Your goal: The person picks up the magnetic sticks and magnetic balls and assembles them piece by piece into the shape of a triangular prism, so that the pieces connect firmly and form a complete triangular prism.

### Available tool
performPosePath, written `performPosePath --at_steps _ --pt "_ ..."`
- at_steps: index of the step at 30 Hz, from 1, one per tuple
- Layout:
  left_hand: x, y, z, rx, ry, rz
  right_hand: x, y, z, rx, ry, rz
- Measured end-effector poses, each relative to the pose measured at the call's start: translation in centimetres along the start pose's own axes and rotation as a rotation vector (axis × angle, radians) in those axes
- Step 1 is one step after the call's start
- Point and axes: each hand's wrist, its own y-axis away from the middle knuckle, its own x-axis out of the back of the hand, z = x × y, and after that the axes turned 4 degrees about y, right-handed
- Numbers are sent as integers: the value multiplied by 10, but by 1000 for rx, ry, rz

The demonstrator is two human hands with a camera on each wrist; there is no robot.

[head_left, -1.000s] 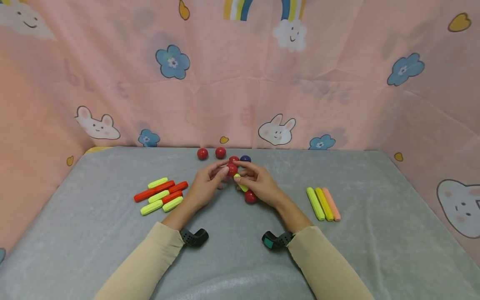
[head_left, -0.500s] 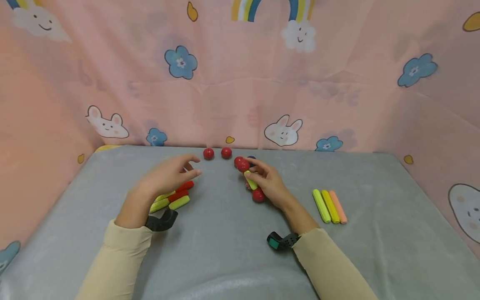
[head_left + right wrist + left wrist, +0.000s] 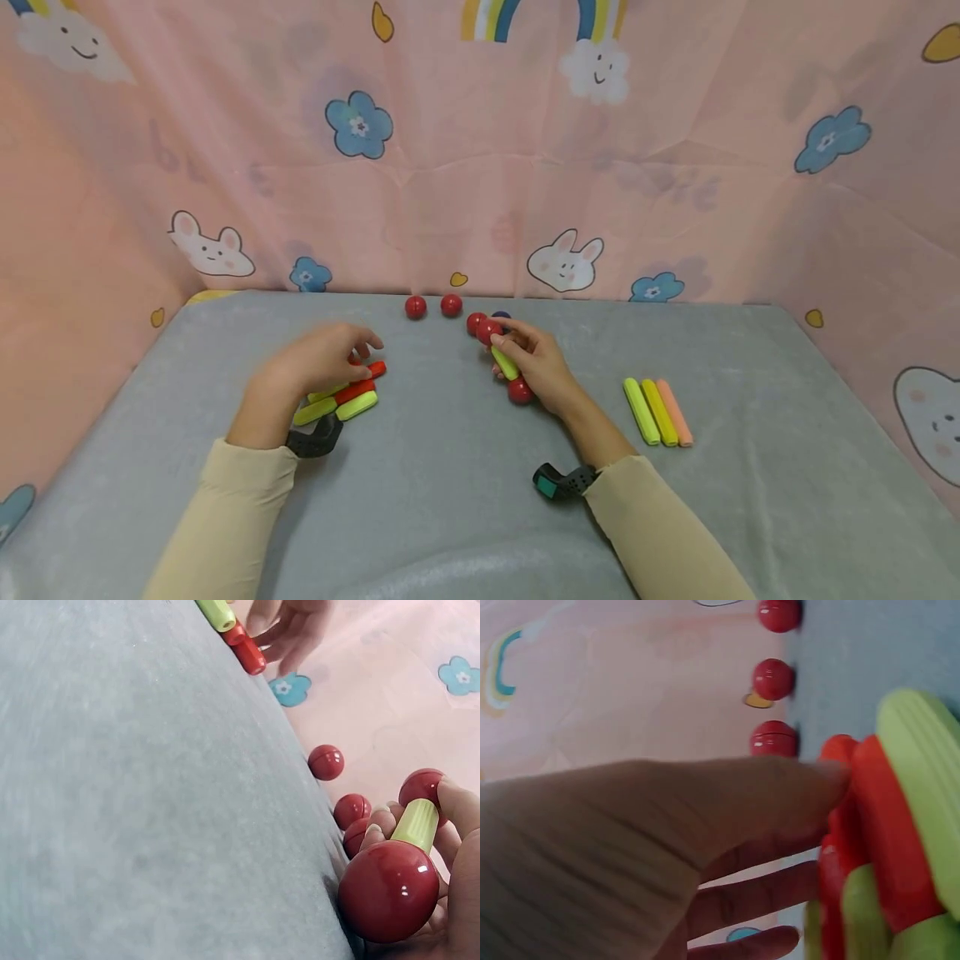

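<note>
My right hand (image 3: 543,371) pinches a short yellow-green rod (image 3: 505,363) with a red ball at each end. The near ball (image 3: 388,891) looms large in the right wrist view, and the far ball (image 3: 421,786) sits by the thumb. On the left, my left hand (image 3: 311,362) hovers over a cluster of red and yellow-green rods, partly covering them. Its thumb tip is right at the end of a red rod (image 3: 840,748), with the fingers loosely bent beyond. A second red rod (image 3: 892,832) and a yellow-green rod (image 3: 922,787) lie alongside.
Loose red balls (image 3: 416,307) stand along the table's back edge, near a mostly hidden blue ball (image 3: 502,316). Right of the right hand lie a yellow-green rod (image 3: 641,412), a yellow rod (image 3: 660,412) and a peach rod (image 3: 676,412). A pink patterned curtain (image 3: 450,183) hangs behind.
My left hand has left the ball-and-rod piece, moved left and come down over the rod cluster. The right hand keeps holding the piece in nearly the same place.
</note>
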Motion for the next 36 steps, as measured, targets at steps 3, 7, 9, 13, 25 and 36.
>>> performPosePath --at_steps 3,7,9,13,25,36 --pt "-6 -3 -1 14 -7 -2 0 0 0 -5 -4 -1" --pt "-10 -4 0 39 -19 -4 0 0 -2 -7 -4 -7" --pt "-12 -5 2 46 -23 -8 0 1 -2 -6 -2 -11" --pt "-15 -6 5 55 -23 -12 1 2 -2 -13 -2 -19" --pt "-10 -8 3 28 63 68 0 0 -1 -31 -9 -13" --pt "-13 -15 1 -32 49 120 0 1 -2 -37 -2 -12"
